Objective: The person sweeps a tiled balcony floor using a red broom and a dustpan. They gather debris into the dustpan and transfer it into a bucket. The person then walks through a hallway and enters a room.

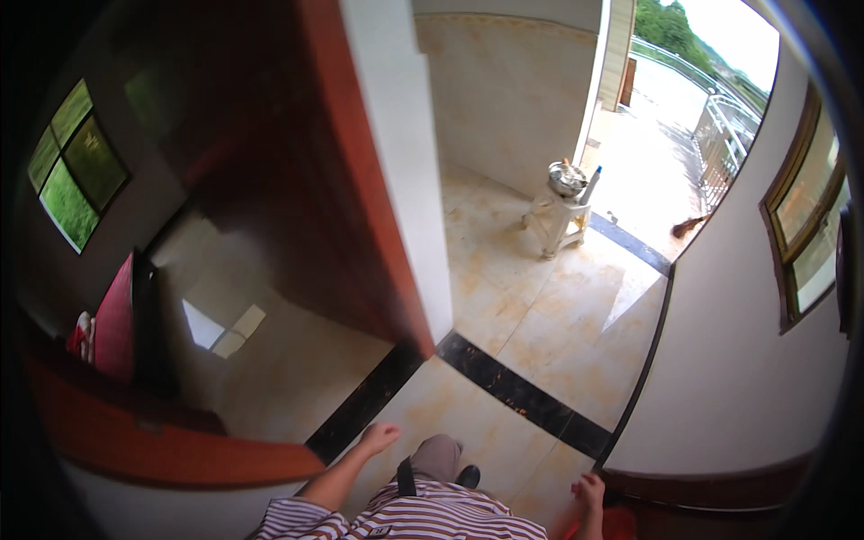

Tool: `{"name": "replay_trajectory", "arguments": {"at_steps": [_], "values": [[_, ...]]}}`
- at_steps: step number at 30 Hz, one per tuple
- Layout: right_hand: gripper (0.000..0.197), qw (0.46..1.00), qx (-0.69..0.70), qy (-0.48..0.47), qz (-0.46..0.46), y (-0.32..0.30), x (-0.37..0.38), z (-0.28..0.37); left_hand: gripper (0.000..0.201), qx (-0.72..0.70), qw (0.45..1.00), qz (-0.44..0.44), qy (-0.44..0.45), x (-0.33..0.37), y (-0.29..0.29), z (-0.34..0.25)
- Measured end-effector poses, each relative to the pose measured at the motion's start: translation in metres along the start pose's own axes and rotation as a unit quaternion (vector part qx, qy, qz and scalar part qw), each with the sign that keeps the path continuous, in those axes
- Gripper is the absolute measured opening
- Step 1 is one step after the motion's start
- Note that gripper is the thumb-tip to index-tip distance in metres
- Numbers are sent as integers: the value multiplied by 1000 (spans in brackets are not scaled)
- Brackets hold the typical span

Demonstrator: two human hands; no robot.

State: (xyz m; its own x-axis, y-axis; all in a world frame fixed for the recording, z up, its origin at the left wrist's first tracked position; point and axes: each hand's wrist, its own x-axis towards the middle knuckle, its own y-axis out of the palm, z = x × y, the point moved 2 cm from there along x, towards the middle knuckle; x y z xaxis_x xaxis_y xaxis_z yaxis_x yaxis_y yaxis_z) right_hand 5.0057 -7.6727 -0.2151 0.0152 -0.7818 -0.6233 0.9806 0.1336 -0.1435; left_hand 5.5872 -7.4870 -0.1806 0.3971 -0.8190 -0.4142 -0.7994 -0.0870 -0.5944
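Note:
My left hand (380, 437) hangs over the tiled floor beside a doorway, its fingers curled in with nothing showing in them. On the other side, my right hand (589, 491) is loosely closed near the dark base of the right wall, and I see nothing in it. A red thing (619, 522) shows behind and below the right forearm; its kind is cut off by the picture's lower edge. One dark shoe (468, 476) shows on the floor between my hands.
A reddish-brown door frame (360, 153) opens left into a dim room with a pink panel (114, 319). Black strips (526, 396) cross the floor tiles (504, 297). Ahead, a white stool (556, 225) bears a metal bowl (567, 184) and a blue-capped bottle (590, 186) beside a bright outer doorway.

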Motion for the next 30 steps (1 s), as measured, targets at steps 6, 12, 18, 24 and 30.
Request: {"name": "replay_trajectory", "arguments": {"at_steps": [6,12,18,24,30], "values": [[27,999,-5,-43,13,80,150,202,18,-141,961,65,-230,106,10,-13],[24,996,-28,71,50,21,277,112,20,-20,985,149,-84,346,15,-143],[17,979,-26,201,22,77,359,246,28,-133,986,94,12,537,-25,-320],[21,970,-135,171,104,165,567,423,24,-136,987,-90,-1,681,-119,-361],[23,962,-239,20,132,341,784,672,23,-303,915,-251,-90,752,-270,-332]]}}
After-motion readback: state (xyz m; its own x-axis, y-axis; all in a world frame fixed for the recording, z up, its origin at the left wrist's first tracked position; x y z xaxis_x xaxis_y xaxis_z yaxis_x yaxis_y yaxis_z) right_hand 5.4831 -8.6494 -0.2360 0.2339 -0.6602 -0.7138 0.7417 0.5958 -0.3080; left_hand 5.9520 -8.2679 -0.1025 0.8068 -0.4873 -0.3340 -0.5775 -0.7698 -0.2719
